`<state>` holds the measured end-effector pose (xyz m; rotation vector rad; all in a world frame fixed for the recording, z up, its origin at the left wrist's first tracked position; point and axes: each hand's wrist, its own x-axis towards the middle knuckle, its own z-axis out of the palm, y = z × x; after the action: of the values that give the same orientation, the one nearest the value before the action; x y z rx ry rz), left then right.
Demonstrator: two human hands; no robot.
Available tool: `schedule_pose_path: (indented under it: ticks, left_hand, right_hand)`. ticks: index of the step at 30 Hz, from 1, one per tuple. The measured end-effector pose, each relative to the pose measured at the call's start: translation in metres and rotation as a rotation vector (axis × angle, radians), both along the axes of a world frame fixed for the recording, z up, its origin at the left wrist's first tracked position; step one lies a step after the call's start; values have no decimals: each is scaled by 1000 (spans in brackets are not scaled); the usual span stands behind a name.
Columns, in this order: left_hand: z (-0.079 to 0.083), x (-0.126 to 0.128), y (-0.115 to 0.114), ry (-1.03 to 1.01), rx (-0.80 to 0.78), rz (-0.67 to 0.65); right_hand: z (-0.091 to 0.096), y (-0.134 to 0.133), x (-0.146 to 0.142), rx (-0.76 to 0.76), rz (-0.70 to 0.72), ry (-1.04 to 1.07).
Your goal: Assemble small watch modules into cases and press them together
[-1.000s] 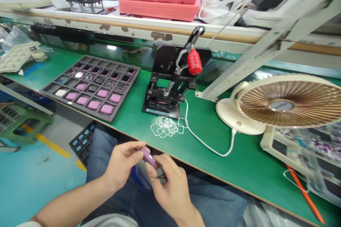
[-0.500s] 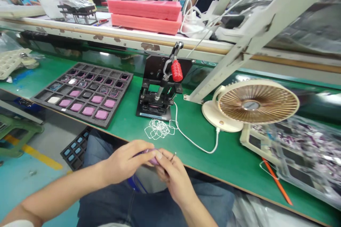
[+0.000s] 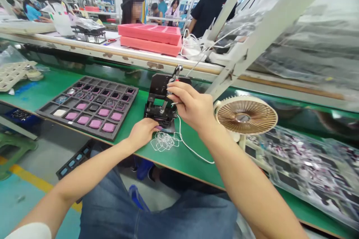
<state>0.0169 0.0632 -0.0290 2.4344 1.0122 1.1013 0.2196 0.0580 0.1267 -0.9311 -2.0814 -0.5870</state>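
Matt black metal press, dark foam tray, rough pink foam blocks, smooth green benchtop

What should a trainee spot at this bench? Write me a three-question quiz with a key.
1. Which hand is up at the lever of the press?
2. True or false: the fan stands to the left of the press.
3. What lies in the front rows of the tray? A pink pads, B steel screws, C blue caps.

Key: 1 the right hand; 2 false; 3 A.
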Motion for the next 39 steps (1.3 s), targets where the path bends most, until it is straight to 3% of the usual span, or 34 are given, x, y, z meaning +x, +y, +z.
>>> schedule_pose_path:
  ticks: [6,8,10,13,15,18,22,26,31,35,39]
  left_hand:
    - [-6,-4,-1,-9,-29,-4]
    - [-4,-12,-6,-50,-46,9]
    - [-1,-26,-14,-107,-65,51]
    - [1,-51,-31,-183,-95,115]
    - [1,-64,-41,-214,-113,144]
    - [0,-71,-48,-231,-121,172]
    - [1,-61,-42,-214,-91,181]
    - [4,-40,-22,-169,-24,184]
    - [2,-10,11,-53,50,147]
    - [-4,11,26,45,93,82]
    - [-7,23,32,133,129,28]
  right_hand:
    - [42,26,-1,67,-107,312]
    - [39,22,1,121,-165,390]
    - [10,6,2,52,-180,347]
    - [-64,-20,1,-348,-180,53]
    - [-107,-26,2,-503,-191,-47]
    - [-139,-7,3,-601,-211,-78]
    - [-138,31,6,-709,-205,-80]
    - [-138,33,12,-730,-136,10]
    - [-139,-17,23,-736,-65,245]
    - [-125,-65,25,-774,-38,351]
    - [-111,-95,20,-774,50,456]
